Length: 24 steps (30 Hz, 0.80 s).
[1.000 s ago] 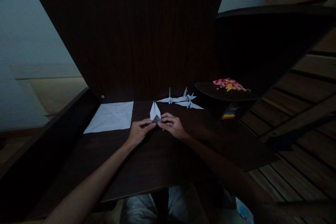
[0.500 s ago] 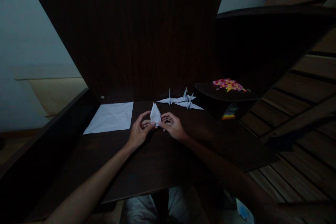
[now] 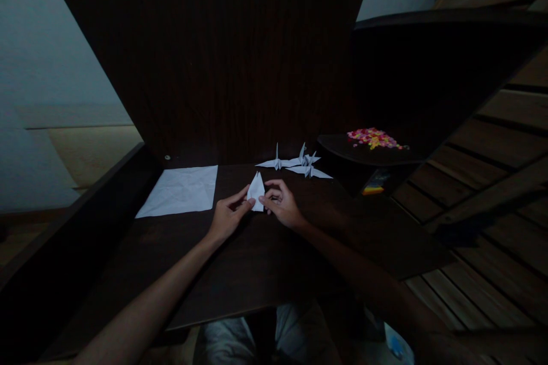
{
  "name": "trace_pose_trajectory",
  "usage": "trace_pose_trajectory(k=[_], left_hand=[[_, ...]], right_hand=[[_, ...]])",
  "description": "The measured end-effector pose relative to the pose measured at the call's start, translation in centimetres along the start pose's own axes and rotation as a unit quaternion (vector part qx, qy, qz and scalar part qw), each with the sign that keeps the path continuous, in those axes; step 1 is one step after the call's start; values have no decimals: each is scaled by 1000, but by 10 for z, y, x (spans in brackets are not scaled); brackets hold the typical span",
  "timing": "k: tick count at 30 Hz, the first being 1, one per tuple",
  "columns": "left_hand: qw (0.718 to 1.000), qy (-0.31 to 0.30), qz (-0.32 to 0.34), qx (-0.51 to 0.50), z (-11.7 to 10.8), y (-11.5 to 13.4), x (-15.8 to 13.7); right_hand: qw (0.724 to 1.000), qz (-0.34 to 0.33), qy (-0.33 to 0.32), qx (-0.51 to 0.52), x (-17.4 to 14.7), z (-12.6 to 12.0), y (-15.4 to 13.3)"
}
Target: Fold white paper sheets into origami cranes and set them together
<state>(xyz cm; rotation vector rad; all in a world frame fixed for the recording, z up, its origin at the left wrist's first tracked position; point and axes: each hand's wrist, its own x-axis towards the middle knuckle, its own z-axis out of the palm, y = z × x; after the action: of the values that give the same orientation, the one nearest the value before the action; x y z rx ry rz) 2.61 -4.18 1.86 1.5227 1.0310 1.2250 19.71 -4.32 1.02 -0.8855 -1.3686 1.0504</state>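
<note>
Between my two hands is a small folded white paper (image 3: pixel 256 189), kite-shaped, its narrow tip pointing away from me. My left hand (image 3: pixel 229 217) pinches its lower left side, thumb on the face. From the other side my right hand (image 3: pixel 281 205) grips the lower right part, thumb pressed on the paper and the other fingers curled. Just beyond, several folded white paper cranes (image 3: pixel 308 170) stand with wings spread. Left of my hands a creased white paper sheet (image 3: pixel 182 191) lies flat.
The dark wooden desk (image 3: pixel 240 274) has a tall back panel (image 3: pixel 222 57) and a raised left side edge (image 3: pixel 77 222). On a curved shelf (image 3: pixel 342 147) at the right sits a heap of small pink, red and yellow pieces (image 3: pixel 374 138). Slatted wood (image 3: pixel 483 154) stands further right.
The folded paper has tilted slightly and shifted a little right and toward me; its face now looks smoother and flatter. My fingers have moved a little along its sides.
</note>
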Motion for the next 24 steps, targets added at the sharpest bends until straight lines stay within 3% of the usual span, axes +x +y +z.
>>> trace_pose_trajectory(k=[9,17,24], left_hand=[[999,18,26,28,-2,3,1],[999,34,23,26,-2,-1,2],[997,11,38,64,-4,1,2]], right_hand=[[999,38,-13,-13,-3,2,-5],[1000,18,-9,-2,-2,1,-1],[1000,7,-7,9,-3,3,-1]])
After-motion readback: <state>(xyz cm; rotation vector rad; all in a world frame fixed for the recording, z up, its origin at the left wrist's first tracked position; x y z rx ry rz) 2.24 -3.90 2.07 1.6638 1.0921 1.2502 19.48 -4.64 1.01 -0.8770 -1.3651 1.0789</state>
